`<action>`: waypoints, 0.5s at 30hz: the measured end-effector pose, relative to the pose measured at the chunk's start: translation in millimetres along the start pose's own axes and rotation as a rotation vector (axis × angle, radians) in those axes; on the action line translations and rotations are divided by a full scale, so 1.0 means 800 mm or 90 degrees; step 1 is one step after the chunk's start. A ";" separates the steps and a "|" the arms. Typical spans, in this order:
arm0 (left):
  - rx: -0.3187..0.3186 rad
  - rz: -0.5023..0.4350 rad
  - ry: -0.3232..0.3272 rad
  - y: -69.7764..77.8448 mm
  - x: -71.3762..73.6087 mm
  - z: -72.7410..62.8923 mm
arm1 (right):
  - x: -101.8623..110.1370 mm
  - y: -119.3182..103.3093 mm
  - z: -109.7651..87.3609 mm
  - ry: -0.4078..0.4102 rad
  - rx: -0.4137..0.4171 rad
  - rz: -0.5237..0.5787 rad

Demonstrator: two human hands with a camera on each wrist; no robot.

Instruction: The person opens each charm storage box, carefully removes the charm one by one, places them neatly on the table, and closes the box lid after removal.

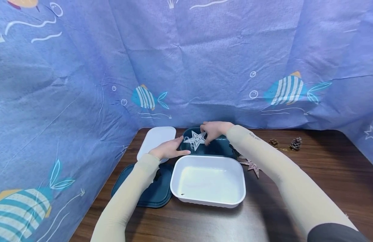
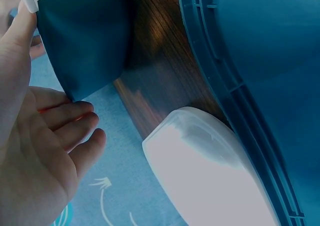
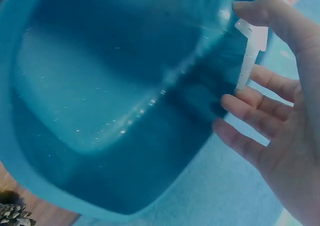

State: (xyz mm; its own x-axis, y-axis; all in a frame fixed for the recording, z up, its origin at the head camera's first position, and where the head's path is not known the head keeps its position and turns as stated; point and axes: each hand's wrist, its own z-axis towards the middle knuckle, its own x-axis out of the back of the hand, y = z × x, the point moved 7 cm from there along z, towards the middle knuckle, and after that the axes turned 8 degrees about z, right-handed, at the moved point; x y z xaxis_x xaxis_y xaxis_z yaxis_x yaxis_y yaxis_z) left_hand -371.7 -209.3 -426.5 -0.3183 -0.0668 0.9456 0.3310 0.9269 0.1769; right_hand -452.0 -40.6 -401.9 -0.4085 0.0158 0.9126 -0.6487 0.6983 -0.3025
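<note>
Apparently pinched at one tip by the right hand [image 1: 215,129], the white star [image 1: 196,140] shows mid-frame over the left part of the teal box [image 1: 221,148]; whether it rests on the bottom is unclear. That hold probably leaves its other tips free. The left hand [image 1: 169,150], fingers spread at the box's left end, seems to steady it. Below centre, the white tub [image 1: 210,181] crowds the front edge, the blue cloth [image 1: 204,84] the rear, so freer room looks upward
</note>
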 end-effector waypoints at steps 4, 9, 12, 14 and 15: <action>0.006 0.001 -0.003 0.000 0.000 0.000 | 0.021 0.001 -0.010 0.045 0.027 0.032; 0.008 -0.008 -0.001 0.000 0.001 0.000 | 0.048 0.002 -0.022 0.079 0.036 0.049; 0.010 -0.010 -0.001 0.002 0.002 -0.001 | 0.062 0.001 -0.030 0.096 0.038 0.062; 0.009 -0.011 -0.003 0.003 0.002 -0.002 | 0.071 -0.001 -0.035 0.107 0.041 0.073; 0.008 -0.012 -0.005 0.003 0.002 -0.002 | 0.076 -0.001 -0.038 0.113 0.042 0.078</action>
State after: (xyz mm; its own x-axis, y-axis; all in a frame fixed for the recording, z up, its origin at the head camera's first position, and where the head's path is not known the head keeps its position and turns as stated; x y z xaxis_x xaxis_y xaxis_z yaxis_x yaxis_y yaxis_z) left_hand -369.7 -207.7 -424.4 -0.3309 -0.0822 0.9401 0.3132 0.9302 0.1916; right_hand -457.0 -18.3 -337.9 -0.3714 0.2269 0.9003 -0.6446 0.6349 -0.4259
